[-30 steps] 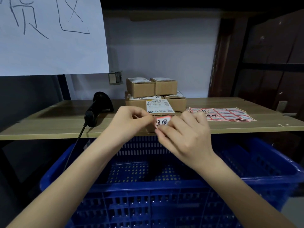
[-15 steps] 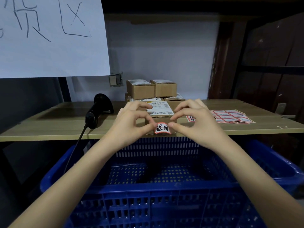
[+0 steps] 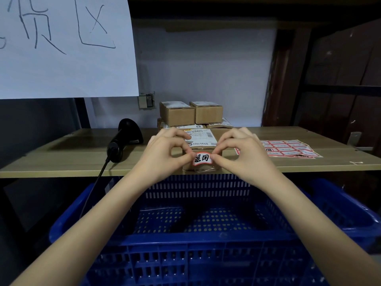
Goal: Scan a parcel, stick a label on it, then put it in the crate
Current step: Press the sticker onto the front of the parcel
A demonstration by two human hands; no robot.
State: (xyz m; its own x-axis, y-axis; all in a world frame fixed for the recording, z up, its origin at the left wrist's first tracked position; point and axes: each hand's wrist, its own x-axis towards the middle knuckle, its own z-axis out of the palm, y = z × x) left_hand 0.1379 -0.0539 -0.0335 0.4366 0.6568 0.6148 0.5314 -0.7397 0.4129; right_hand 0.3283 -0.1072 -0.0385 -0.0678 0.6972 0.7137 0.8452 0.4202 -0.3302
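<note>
Parcel (image 3: 203, 159) sits at the tabletop (image 3: 61, 159) edge above the blue crate (image 3: 206, 240). Left hand (image 3: 165, 153) and right hand (image 3: 243, 153) each pinch one end of a red-bordered label (image 3: 202, 159) against its front. Labelling looks nearly finished; crating remains.

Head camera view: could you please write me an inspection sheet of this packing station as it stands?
Surface: wooden shelf, level, with the blue crate below its front edge.
Job's things: parcel at the shelf's front edge; red-bordered label held against its front face; scanner lying on the shelf to the left; the crate's floor looks bare.
Clutter: sticker sheet on the right; stacked boxes behind the parcel.
Grips: left hand and right hand each pinch one end of the label.
Cables: scanner cable hangs over the shelf edge towards the crate.
Surroundings: handwritten paper sign upper left; pale wall, dark panels on the right.
</note>
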